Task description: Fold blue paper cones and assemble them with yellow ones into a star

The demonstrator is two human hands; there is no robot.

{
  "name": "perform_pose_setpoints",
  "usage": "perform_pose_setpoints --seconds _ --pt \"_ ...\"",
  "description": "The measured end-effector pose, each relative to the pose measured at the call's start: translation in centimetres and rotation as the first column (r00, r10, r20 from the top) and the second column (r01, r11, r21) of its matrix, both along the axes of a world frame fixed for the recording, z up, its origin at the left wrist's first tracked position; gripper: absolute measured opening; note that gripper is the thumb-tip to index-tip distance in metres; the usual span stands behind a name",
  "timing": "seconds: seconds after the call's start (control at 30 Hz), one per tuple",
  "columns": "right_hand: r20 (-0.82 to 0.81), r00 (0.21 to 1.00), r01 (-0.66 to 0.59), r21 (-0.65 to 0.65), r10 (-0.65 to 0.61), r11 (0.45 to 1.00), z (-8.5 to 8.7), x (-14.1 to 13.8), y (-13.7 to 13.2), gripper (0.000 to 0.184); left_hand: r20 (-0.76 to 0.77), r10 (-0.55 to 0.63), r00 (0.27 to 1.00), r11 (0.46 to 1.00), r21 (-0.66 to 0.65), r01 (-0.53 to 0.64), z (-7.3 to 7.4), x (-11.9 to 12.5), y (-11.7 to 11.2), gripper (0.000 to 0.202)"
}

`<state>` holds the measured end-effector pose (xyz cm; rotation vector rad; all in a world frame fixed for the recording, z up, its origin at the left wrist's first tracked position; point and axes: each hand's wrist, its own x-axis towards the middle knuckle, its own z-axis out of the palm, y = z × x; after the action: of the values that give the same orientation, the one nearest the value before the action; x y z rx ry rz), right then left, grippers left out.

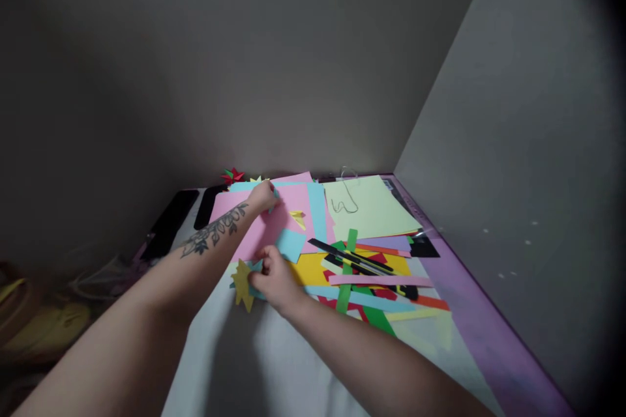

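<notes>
My left hand (263, 197) is over the pink sheet (293, 199) at the back of the table. Its fingers are closed on a small light-blue piece of paper (276, 194), mostly hidden by the hand. Closer to me, my right hand (278, 279) has curled fingers, with thumb and fingertips at the edge of a yellow paper star (242, 287). A light-blue paper square (292, 245) lies just beyond the right hand. On the pink sheet, between the hands and the green sheets, rests a small folded yellow piece (298, 218).
Pale green sheets (369, 208) with a thin cord (348, 199) on top lie at the back right. Coloured paper strips (381, 281) and black cutting tools (355, 257) are heaped at right. A red-green paper star (232, 176) and a black phone-like slab (211, 205) are at back left.
</notes>
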<state>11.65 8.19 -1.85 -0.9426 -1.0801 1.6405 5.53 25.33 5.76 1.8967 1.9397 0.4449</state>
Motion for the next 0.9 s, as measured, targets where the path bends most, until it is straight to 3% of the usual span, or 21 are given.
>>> perform_pose_setpoints --seconds 0.13,0.2,0.27,0.33,0.4,0.5,0.57,0.63,0.77,0.9 --pt "-0.005 1.000 0.008 -0.014 -0.008 1.000 0.2 0.0 0.0 0.032 0.199 -0.061 0.978 0.994 0.100 0.042 3.2 -1.2 -3.5 0.020" --pt "-0.004 0.999 0.032 -0.013 -0.032 0.999 0.3 0.0 -0.1 0.033 0.290 -0.076 0.954 0.986 0.164 0.029 4.5 -2.8 -7.0 0.025" --pt "-0.001 0.999 0.047 -0.001 -0.047 0.999 0.3 0.1 -0.2 0.032 0.487 -0.075 0.870 0.970 0.239 -0.050 4.7 -4.8 -11.3 0.026" --pt "0.012 0.999 0.045 0.020 -0.045 0.999 0.3 0.2 -0.4 0.030 0.639 0.030 0.769 0.966 0.178 -0.185 3.6 -6.7 -15.8 0.022" --pt "0.073 0.995 0.069 0.076 -0.075 0.995 0.1 0.4 -0.6 0.029 0.761 0.117 0.638 0.961 0.075 -0.265 1.7 -8.1 -19.6 0.020" --pt "0.144 0.980 0.114 0.159 -0.137 0.981 -0.1 0.6 -1.0 0.029 0.835 0.171 0.524 0.959 -0.018 -0.283 -1.8 -8.9 -23.2 0.018" --pt "0.185 0.970 0.121 0.202 -0.159 0.972 -0.2 0.6 -1.3 0.029 0.841 0.225 0.492 0.953 -0.085 -0.291 -3.6 -8.8 -24.2 0.021" --pt "0.234 0.957 0.112 0.242 -0.170 0.964 -0.1 0.7 -1.7 0.029 0.830 0.239 0.504 0.957 -0.112 -0.268 -4.6 -8.6 -24.6 0.021" --pt "0.310 0.932 0.091 0.305 -0.189 0.948 0.1 0.7 -2.4 0.029 0.815 0.181 0.551 0.978 -0.092 -0.185 -4.9 -8.6 -24.6 0.022" --pt "0.370 0.904 0.086 0.335 -0.215 0.938 0.3 0.7 -2.8 0.028 0.847 0.220 0.483 0.968 -0.129 -0.214 -4.9 -8.8 -24.8 0.020"
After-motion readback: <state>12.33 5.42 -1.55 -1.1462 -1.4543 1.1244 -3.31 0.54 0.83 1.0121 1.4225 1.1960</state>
